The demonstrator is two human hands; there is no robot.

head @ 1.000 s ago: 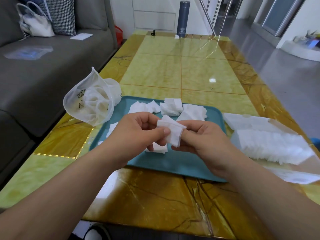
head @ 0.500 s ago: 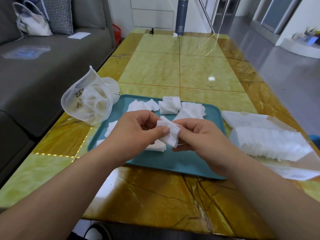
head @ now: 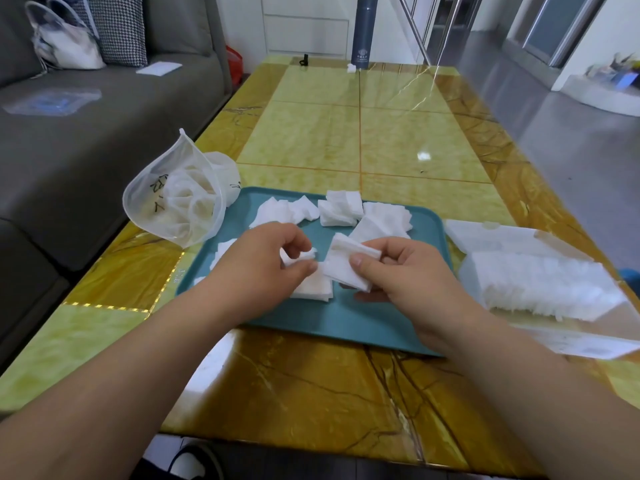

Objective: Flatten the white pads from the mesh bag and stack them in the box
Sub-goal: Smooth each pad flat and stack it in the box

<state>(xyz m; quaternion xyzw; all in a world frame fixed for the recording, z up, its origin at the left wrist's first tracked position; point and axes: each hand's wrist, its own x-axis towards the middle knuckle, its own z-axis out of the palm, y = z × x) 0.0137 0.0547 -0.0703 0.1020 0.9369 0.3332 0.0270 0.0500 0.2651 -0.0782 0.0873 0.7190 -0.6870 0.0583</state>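
Observation:
My right hand (head: 398, 271) pinches a folded white pad (head: 346, 263) above the teal tray (head: 346, 327). My left hand (head: 263, 261) has its fingers curled around a small bit of white pad (head: 304, 255), just left of that one. Under my hands a flat pad (head: 313, 289) lies on the tray. Several crumpled pads (head: 341, 211) are scattered along the tray's far side. The white mesh bag (head: 176, 202) sits at the tray's left corner, with pads inside. On the right stands the open box (head: 540, 282), holding a row of stacked pads.
A grey sofa (head: 86, 133) with a handbag (head: 65, 43) runs along the table's left side. A dark flask (head: 363, 31) stands at the yellow marble table's far end. A paper sheet (head: 581, 344) lies in front of the box.
My hands have drawn apart: the pad they pinched together is now mostly in my right hand, and my left hand keeps only a small piece. The view has shifted slightly.

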